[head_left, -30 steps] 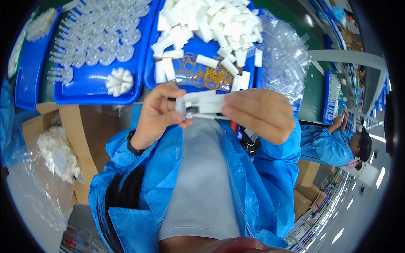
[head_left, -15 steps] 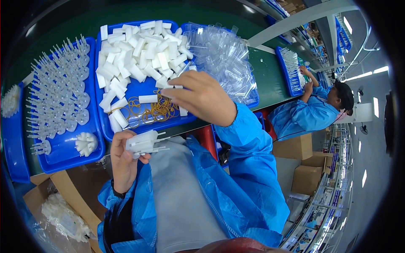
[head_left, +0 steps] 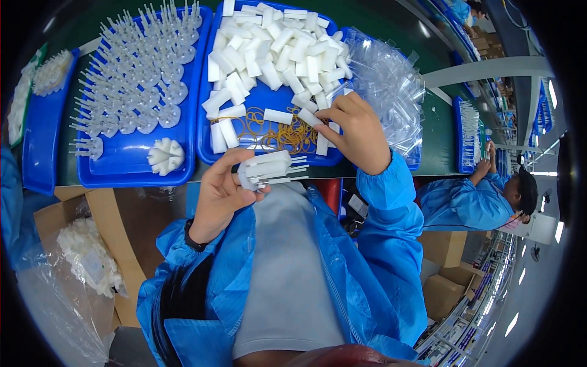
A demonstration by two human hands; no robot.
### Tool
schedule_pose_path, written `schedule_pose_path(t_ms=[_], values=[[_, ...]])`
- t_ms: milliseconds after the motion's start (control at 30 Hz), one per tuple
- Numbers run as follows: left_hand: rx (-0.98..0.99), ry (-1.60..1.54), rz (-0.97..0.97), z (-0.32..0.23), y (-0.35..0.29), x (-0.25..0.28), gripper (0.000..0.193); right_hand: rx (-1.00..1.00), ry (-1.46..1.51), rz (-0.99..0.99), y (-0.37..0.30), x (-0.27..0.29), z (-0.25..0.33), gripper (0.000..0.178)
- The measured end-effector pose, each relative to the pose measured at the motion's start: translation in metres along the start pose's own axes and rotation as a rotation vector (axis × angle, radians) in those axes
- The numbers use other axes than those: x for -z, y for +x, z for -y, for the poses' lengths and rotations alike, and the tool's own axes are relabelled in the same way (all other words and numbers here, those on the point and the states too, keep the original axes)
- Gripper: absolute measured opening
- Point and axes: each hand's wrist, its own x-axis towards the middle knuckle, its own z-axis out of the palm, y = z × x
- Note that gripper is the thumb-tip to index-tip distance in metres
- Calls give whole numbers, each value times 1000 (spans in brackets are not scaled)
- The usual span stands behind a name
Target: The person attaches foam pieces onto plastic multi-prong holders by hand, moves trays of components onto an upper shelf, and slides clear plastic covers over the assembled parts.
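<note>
In front of my chest, my left hand (head_left: 223, 191) is closed around a white pronged plastic piece (head_left: 251, 175). White blocks sit among its thin prongs, which point to the right. My right hand (head_left: 361, 131) pinches a small white rectangular block (head_left: 309, 117) between thumb and fingertips, over the near right part of a blue tray (head_left: 272, 99). Many similar white blocks (head_left: 269, 55) are heaped at that tray's far side. Below the right fingertips lies a tangle of yellowish rubber bands (head_left: 293, 137), with a few loose blocks beside it.
Clear plastic sleeves (head_left: 385, 92) are piled in a tray on the right. To the left, another blue tray holds rows of clear pronged pieces (head_left: 137, 76) and a white lobed piece (head_left: 166, 156). An open carton (head_left: 113, 226) stands below. A co-worker (head_left: 474, 202) sits farther right.
The view has shifted, so the trays appear higher and farther right. My right hand's fingers have closed on a white block. The left hand still holds the pronged piece.
</note>
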Motion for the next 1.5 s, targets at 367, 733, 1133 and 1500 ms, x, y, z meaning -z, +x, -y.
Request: schedule_pose_path(t_ms=[367,733,1133,1500], values=[[-28,19,15,-1,2,2,49,-150,41,-82,6,-17,13,13],[-12,29,9,-1,1,4,50,-74,18,-18,4,-25,10,22],[3,-4,45,-1,2,5,50,-27,-31,-22,4,-28,5,15],[-23,-16,29,2,2,2,48,-220,186,-2,-1,-10,10,17]])
